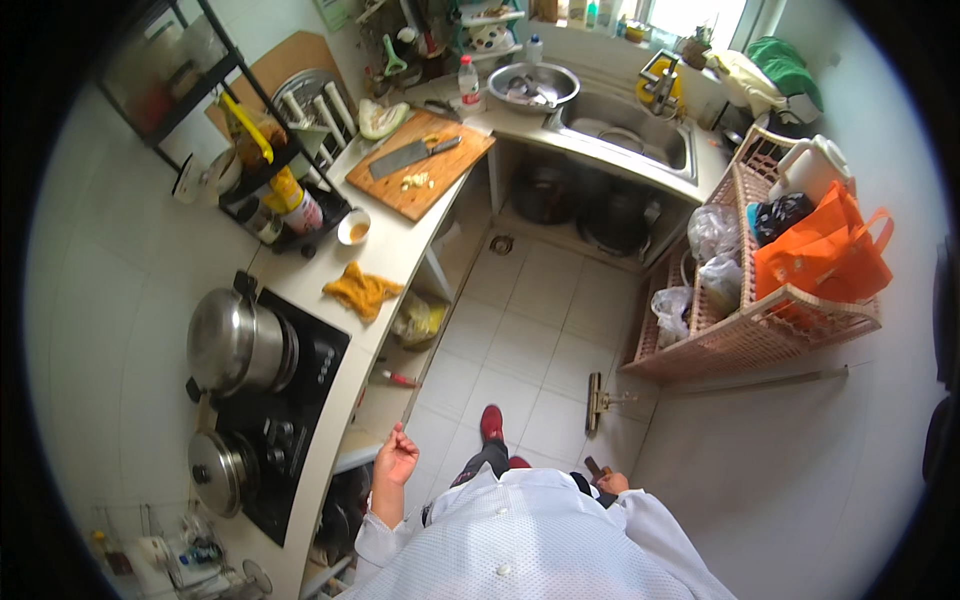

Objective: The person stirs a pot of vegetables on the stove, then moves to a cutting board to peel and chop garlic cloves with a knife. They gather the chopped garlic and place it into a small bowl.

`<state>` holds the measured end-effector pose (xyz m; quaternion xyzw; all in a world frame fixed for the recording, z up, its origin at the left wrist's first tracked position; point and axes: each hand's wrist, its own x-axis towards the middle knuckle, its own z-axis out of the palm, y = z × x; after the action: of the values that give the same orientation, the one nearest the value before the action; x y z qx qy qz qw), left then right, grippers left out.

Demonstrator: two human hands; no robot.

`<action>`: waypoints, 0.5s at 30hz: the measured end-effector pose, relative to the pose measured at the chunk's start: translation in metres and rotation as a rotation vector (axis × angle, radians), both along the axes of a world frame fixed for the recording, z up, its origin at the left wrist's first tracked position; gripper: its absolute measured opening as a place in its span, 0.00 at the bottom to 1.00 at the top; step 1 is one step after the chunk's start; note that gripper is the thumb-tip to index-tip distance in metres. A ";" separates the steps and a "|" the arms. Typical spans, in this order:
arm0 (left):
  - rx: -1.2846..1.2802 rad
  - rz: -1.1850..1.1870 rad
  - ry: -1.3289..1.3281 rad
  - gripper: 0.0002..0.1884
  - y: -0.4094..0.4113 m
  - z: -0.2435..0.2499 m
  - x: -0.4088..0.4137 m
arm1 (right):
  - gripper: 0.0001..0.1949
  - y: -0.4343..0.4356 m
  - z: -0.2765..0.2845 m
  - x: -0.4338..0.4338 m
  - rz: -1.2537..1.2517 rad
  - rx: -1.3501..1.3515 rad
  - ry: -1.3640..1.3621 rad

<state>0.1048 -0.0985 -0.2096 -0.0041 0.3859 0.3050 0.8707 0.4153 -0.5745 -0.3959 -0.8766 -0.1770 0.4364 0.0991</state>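
My left hand (395,455) is raised beside the front edge of the counter (352,390), palm up, index finger extended, the others loosely curled around nothing. Low at my right side, my right hand (613,482) is partly hidden by the white sleeve. A small brown object (596,469) shows right by its fingers; whether they grip it is unclear. On the counter ahead lie a yellow cloth (362,291) and a small white bowl (354,227) with brownish liquid. Farther along, a cleaver (401,159) and pale chopped pieces (417,181) rest on a wooden cutting board (442,176).
A large steel pot (234,341) and a smaller lidded pot (217,474) stand on the black cooktop (300,420). A metal basin (534,86) sits beside the sink (600,112). At right are a wicker shelf (712,349) with an orange bag (817,255), and a mop head (594,403).
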 end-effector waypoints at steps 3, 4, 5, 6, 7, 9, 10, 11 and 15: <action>-0.094 -0.091 -0.083 0.05 0.044 -0.020 0.050 | 0.14 -0.006 -0.014 0.013 -0.077 0.076 -0.067; -0.137 -0.098 -0.041 0.07 0.056 -0.015 0.068 | 0.14 0.005 -0.009 0.019 -0.081 0.021 -0.088; -0.138 -0.117 -0.102 0.08 0.069 -0.013 0.083 | 0.14 0.017 -0.005 0.024 -0.088 -0.037 -0.108; -0.132 -0.137 -0.149 0.09 0.082 -0.013 0.093 | 0.13 0.039 0.012 0.026 -0.161 -0.053 -0.087; -0.145 -0.149 -0.202 0.10 0.091 -0.007 0.103 | 0.11 0.046 0.021 0.032 -0.226 -0.087 -0.069; -0.191 -0.175 -0.153 0.16 0.112 -0.001 0.127 | 0.11 0.060 0.016 0.038 -0.262 0.028 -0.142; -0.180 -0.199 -0.157 0.18 0.122 -0.001 0.136 | 0.12 0.072 0.017 0.042 -0.287 0.047 -0.144; -0.170 -0.224 -0.161 0.20 0.131 0.000 0.146 | 0.12 0.084 0.018 0.047 -0.312 0.065 -0.147; -0.179 -0.274 -0.074 0.24 0.166 0.006 0.182 | 0.14 0.131 0.057 0.047 -0.265 0.130 -0.088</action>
<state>0.2869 0.0678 -0.2037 -0.0402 0.3762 0.1476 0.9138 0.4618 -0.4438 -0.3389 -0.9022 -0.0920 0.3685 0.2044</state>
